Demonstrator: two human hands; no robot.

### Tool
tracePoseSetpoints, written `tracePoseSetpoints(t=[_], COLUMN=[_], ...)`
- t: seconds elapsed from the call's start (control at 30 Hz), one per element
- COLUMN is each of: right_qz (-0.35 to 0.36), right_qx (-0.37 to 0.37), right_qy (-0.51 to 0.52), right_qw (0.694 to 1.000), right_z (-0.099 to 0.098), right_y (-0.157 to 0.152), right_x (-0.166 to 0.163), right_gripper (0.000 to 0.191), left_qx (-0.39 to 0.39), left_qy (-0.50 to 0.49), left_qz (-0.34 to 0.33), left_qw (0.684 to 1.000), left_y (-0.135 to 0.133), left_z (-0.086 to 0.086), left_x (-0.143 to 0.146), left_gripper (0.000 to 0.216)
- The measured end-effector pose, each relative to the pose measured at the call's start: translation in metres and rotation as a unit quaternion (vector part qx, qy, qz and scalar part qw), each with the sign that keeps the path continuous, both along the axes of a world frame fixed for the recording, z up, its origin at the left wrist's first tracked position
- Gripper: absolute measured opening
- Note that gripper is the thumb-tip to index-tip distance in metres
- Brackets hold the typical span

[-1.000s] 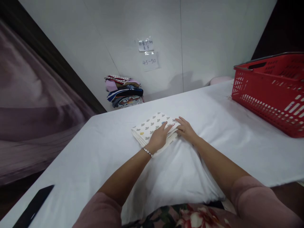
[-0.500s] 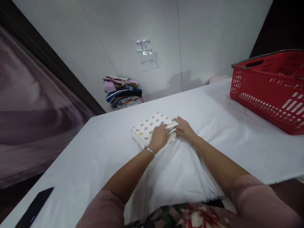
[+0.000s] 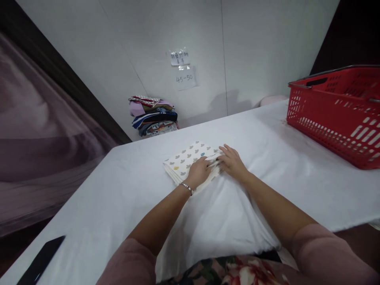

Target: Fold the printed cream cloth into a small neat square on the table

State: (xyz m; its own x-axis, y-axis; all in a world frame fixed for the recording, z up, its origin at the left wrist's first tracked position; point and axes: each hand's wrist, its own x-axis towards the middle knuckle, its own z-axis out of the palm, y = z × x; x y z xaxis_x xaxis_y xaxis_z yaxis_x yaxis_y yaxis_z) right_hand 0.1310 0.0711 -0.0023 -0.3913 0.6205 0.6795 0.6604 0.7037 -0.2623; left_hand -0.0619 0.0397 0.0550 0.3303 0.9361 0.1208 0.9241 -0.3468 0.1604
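A folded white cloth (image 3: 187, 158) with small grey prints, one yellow and one blue, lies on the white-covered table. Its layers show along the near left edge. My left hand (image 3: 199, 171), wearing a silver bracelet at the wrist, rests on the near right part with fingers curled into a fold. At the right corner, my right hand (image 3: 233, 161) grips the cloth's edge, its thumb side towards the left hand. The fingertips of both hands are partly hidden among the folds, and the cloth is bunched between them.
A red plastic basket (image 3: 332, 122) stands on the table (image 3: 118, 190) at the right. Folded clothes (image 3: 154, 114) are stacked beyond the far edge, below paper signs (image 3: 185, 77) on the wall. A dark flat object (image 3: 41, 259) lies at the near left corner.
My right hand has shifted very slightly at the cloth's right corner, and my left fingers have drawn in a little. The cloth stays in the same place.
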Motion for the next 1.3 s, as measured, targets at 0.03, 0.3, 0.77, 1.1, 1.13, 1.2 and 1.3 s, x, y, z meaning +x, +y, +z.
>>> tracePoseSetpoints(t=[0.03, 0.3, 0.77, 1.1, 1.13, 1.2, 1.3], right_qz=[-0.003, 0.006, 0.017, -0.032, -0.027, -0.010, 0.026], right_qx=[-0.003, -0.035, 0.006, -0.045, -0.044, -0.042, -0.035], right_qy=[-0.008, 0.009, -0.021, -0.057, -0.057, -0.055, -0.041], right_qw=[1.000, 0.999, 1.000, 0.997, 0.997, 0.998, 0.998], right_z=[-0.001, -0.001, 0.005, 0.002, 0.003, 0.003, 0.002], right_y=[0.001, 0.005, -0.009, -0.007, -0.007, -0.007, -0.006], right_x=[-0.001, -0.008, -0.008, -0.025, -0.025, -0.022, -0.012], right_gripper=[0.030, 0.019, 0.020, 0.013, 0.014, 0.015, 0.017], left_qx=[0.010, 0.084, -0.028, -0.034, -0.031, -0.021, 0.000], left_qy=[0.004, 0.082, 0.069, 0.068, 0.073, 0.086, 0.099], left_qz=[-0.006, 0.003, -0.021, -0.006, -0.008, -0.020, -0.046], left_qw=[1.000, 0.993, 0.997, 0.997, 0.997, 0.996, 0.994], left_y=[-0.001, 0.000, 0.021, 0.021, 0.020, 0.020, 0.017], left_z=[-0.001, -0.002, 0.011, 0.012, 0.013, 0.016, 0.019], left_x=[0.000, 0.012, 0.002, 0.004, 0.004, 0.004, 0.003], left_gripper=[0.020, 0.032, 0.025, 0.029, 0.029, 0.028, 0.025])
